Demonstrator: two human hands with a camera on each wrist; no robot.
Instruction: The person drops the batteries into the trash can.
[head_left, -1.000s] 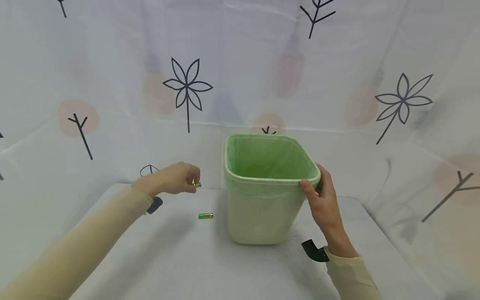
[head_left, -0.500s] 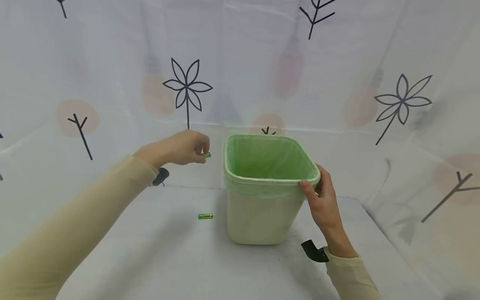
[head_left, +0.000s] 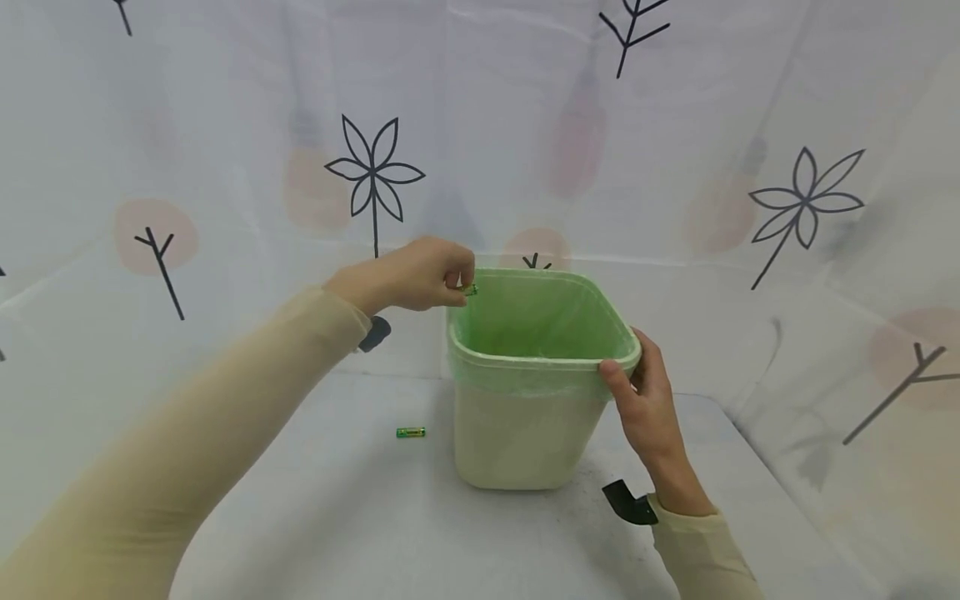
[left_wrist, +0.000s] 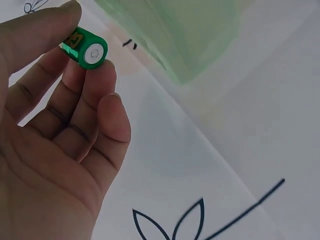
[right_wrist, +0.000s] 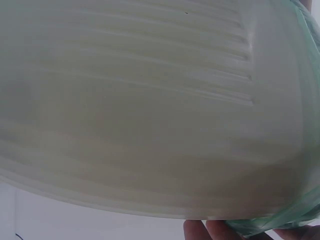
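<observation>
Between thumb and fingers, my left hand [head_left: 427, 273] pinches a green battery [left_wrist: 86, 48], at the left rim of a pale green trash can [head_left: 517, 433]. In the left wrist view the battery's flat silver end faces the camera. A green plastic liner [head_left: 525, 377] is folded over the can's rim. My right hand [head_left: 647, 408] grips the rim at the can's right front corner, thumb on the near side. A second green battery [head_left: 410, 432] lies on the table left of the can. The can's bottom inside is hidden.
The can stands upright on a white-covered table [head_left: 337, 517]. Behind it hangs a white cloth backdrop [head_left: 225, 125] printed with flowers and twigs. In the right wrist view the can's ribbed wall [right_wrist: 150, 125] fills most of the picture.
My left hand has risen from beside the can and moved right to its rim, carrying the pinched battery. The right hand, the can and the battery on the table have stayed put.
</observation>
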